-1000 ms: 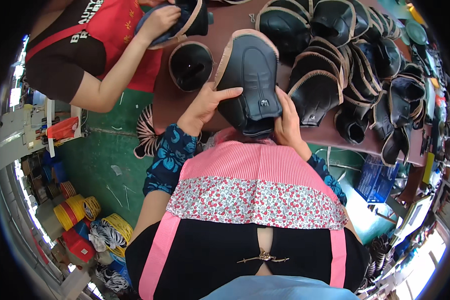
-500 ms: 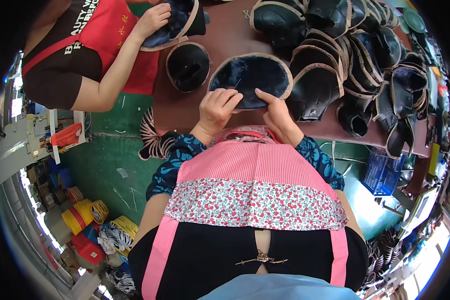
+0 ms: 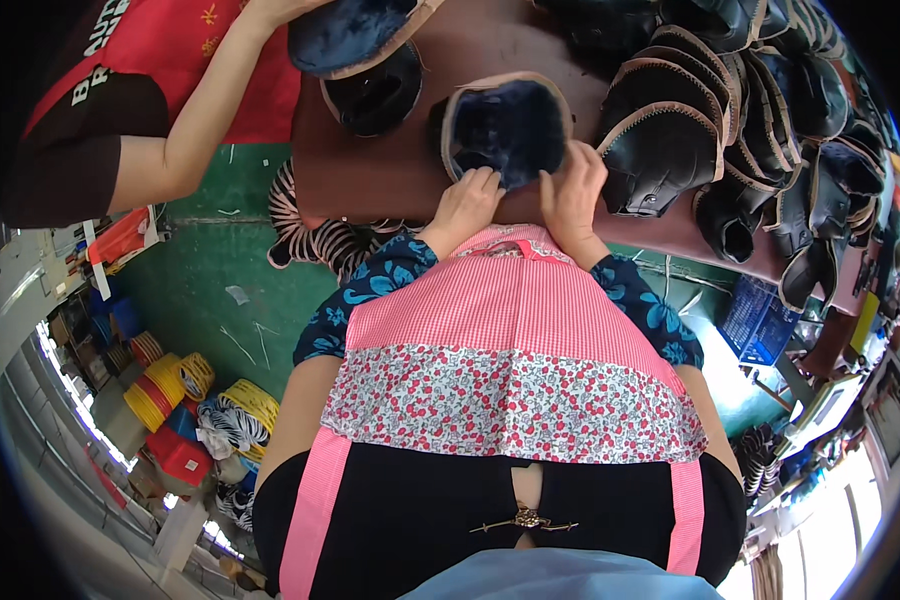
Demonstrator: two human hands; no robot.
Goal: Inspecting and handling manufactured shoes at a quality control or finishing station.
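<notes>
Some white letters (image 3: 98, 45) marked a co-worker's clothes (image 3: 155, 75) as the left hand (image 3: 468, 207) pinched an upper (image 3: 510, 130), the right hand (image 3: 575, 192), thumb and fingers spread, at its edge.

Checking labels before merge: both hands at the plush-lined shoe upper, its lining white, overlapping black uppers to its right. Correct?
The lining is dark blue, not white, per the head view. Rest stands: left hand and right hand at the shoe upper, overlapping black uppers to its right.

Left hand (image 3: 467, 207) curled; right hand (image 3: 576, 197) looser; forearms (image 3: 375, 285) angled inward
</notes>
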